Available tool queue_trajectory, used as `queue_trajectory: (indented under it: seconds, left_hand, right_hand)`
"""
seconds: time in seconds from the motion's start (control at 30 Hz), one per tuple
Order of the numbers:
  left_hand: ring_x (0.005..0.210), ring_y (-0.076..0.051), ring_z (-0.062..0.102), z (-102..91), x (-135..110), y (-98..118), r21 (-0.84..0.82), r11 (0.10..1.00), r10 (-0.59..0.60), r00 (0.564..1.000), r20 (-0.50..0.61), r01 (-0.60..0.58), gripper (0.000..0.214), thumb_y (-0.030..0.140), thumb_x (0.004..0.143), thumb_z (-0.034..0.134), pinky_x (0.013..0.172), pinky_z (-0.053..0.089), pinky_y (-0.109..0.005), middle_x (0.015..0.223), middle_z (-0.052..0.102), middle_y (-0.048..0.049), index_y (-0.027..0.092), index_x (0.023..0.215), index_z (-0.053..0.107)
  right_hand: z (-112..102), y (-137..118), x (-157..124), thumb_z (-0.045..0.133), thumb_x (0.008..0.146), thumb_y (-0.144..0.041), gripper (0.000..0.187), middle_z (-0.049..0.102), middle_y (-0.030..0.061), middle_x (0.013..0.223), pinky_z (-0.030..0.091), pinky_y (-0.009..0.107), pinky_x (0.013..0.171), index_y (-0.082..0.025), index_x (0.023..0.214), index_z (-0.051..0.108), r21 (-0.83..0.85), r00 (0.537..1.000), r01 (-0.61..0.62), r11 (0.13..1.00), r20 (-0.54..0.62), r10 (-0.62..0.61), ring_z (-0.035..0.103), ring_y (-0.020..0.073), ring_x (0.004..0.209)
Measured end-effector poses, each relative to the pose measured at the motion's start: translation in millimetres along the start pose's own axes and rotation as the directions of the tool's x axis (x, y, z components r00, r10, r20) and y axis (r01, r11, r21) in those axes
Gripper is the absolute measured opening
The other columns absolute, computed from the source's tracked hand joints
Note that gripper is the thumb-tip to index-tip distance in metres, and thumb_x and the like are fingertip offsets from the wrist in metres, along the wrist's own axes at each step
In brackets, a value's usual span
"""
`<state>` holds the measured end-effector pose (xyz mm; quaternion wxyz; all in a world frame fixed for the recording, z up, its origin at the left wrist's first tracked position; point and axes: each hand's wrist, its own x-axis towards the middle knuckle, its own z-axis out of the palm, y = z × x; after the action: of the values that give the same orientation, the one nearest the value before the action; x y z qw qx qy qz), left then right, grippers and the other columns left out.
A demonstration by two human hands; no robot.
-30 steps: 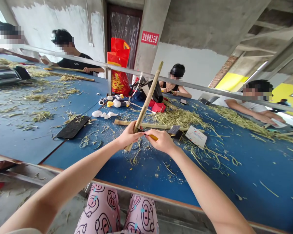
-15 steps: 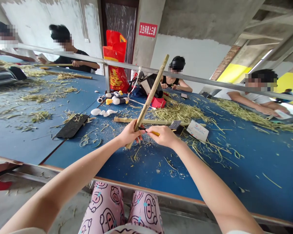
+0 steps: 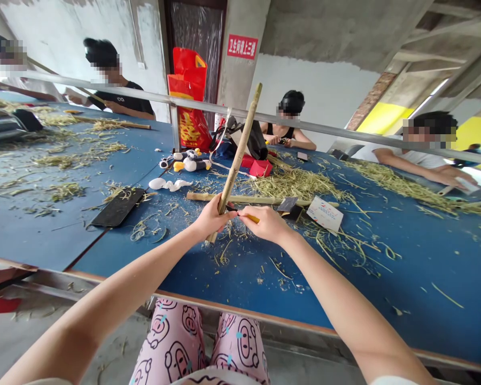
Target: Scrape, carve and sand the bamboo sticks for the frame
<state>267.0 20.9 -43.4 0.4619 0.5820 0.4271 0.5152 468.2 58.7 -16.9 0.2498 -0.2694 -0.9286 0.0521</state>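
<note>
My left hand (image 3: 213, 218) is closed around a long bamboo pole (image 3: 237, 155), which stands tilted up from the table with its lower end near the blue surface. My right hand (image 3: 264, 224) grips a small knife with a yellow handle (image 3: 253, 218). Its dark blade presses against the bamboo just above my left hand, and my fingers partly hide it. Thin bamboo shavings (image 3: 224, 251) lie scattered on the blue worktable (image 3: 385, 299) below my hands.
A large heap of bamboo shavings (image 3: 292, 184) and a flat bamboo strip (image 3: 240, 199) lie beyond my hands. A black phone (image 3: 117, 207), a printed card (image 3: 325, 214) and a toy (image 3: 190, 164) share the table. A metal rail (image 3: 304, 125) crosses the view, with several co-workers (image 3: 425, 155) beyond.
The top of the bamboo pole has swung left and stands more upright. My hands stay close together on the pole, and the knife remains against it.
</note>
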Motion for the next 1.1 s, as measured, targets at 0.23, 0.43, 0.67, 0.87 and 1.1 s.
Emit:
queue_trajectory:
  seconds: [0.23, 0.43, 0.67, 0.87, 1.1]
  left_hand:
    - [0.039, 0.001, 0.038, 1.7, -2, 6, -0.06, 0.995, -0.072, 0.996, 0.043, 0.075, 0.04, 0.037, 0.08, 0.075, 0.033, 0.033, -0.016, 0.085, 0.055, 0.0026, 0.02, 0.105, 0.049]
    - [0.046, 0.002, 0.042, -0.6, -4, 16, -0.097, 0.991, -0.091, 0.994, 0.065, 0.097, 0.057, 0.031, 0.077, 0.078, 0.034, 0.034, -0.015, 0.116, 0.055, -0.0061, 0.021, 0.123, 0.046]
    - [0.048, 0.0, 0.042, 0.0, -5, 15, -0.037, 0.995, -0.092, 0.993, 0.07, 0.094, 0.055, 0.03, 0.08, 0.073, 0.035, 0.036, -0.015, 0.108, 0.054, -0.0032, 0.023, 0.127, 0.044]
    - [0.05, -0.003, 0.045, -0.8, -3, 9, 0.073, 0.993, -0.089, 0.996, 0.017, 0.088, 0.043, 0.033, 0.082, 0.071, 0.038, 0.04, -0.015, 0.091, 0.055, 0.0006, 0.022, 0.115, 0.047]
    - [0.043, -0.003, 0.036, 0.3, -1, 5, -0.017, 0.992, -0.125, 0.992, -0.004, 0.125, 0.037, 0.038, 0.085, 0.068, 0.036, 0.033, -0.014, 0.065, 0.038, 0.009, 0.023, 0.112, 0.047]
  right_hand:
    - [-7, 9, -4, 0.055, 0.095, -0.026, 0.013, 0.075, 0.002, 0.103, 0.052, 0.027, 0.072, -0.025, 0.102, 0.066, 0.04, 0.996, 0.092, 0.995, -0.007, -0.092, 0.071, 0.0186, 0.089]
    - [-6, 8, -4, 0.056, 0.094, -0.025, 0.013, 0.075, 0.0016, 0.101, 0.054, 0.029, 0.073, -0.026, 0.102, 0.066, 0.096, 0.995, 0.099, 0.99, 0.016, -0.101, 0.071, 0.0184, 0.088]
    - [-5, 7, -2, 0.055, 0.095, -0.025, 0.012, 0.075, 0.002, 0.099, 0.053, 0.028, 0.072, -0.025, 0.1, 0.065, 0.083, 0.993, 0.115, 0.99, 0.021, -0.117, 0.071, 0.0179, 0.087]
    - [2, 0, -2, 0.05, 0.097, -0.024, 0.014, 0.073, 0.0028, 0.094, 0.048, 0.026, 0.067, -0.025, 0.096, 0.064, -0.01, 0.995, 0.1, 0.995, -0.013, -0.1, 0.068, 0.017, 0.081]
    - [10, -5, 1, 0.049, 0.097, -0.026, 0.014, 0.073, 0.0031, 0.095, 0.046, 0.027, 0.069, -0.025, 0.096, 0.063, -0.015, 0.996, -0.025, 1.0, -0.082, 0.023, 0.069, 0.019, 0.082]
